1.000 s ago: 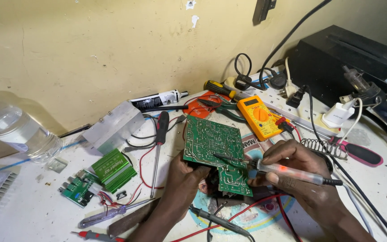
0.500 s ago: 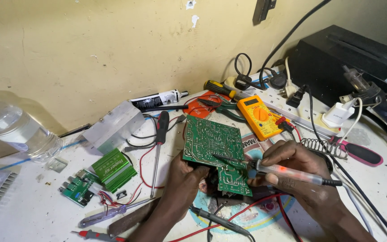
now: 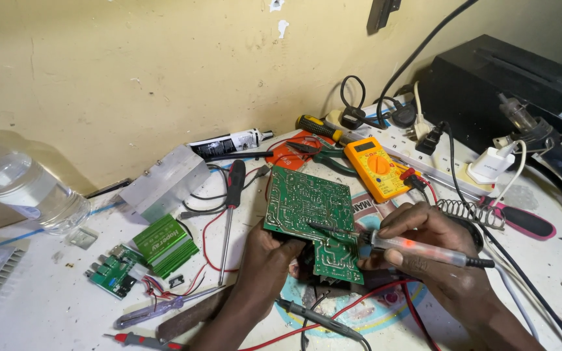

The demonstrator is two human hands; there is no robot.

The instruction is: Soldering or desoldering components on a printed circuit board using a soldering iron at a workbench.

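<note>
A green circuit board (image 3: 307, 211) is propped up at the middle of the bench, solder side facing me. My left hand (image 3: 269, 257) grips its lower left edge from beneath. My right hand (image 3: 424, 240) holds a soldering iron (image 3: 417, 249) with a translucent handle and a small red light. The iron's dark tip lies across the board's lower middle, touching the solder side. A black multimeter probe (image 3: 317, 316) with red and black leads lies on the bench just under the board.
A yellow multimeter (image 3: 375, 167) sits behind the board. A screwdriver (image 3: 230, 208), an aluminium heat sink (image 3: 164, 188), a green module (image 3: 164, 244) and a small green board (image 3: 113, 271) lie to the left. A plastic bottle (image 3: 24, 188) stands far left. A power strip (image 3: 450, 172) and a black box (image 3: 502, 91) are at right.
</note>
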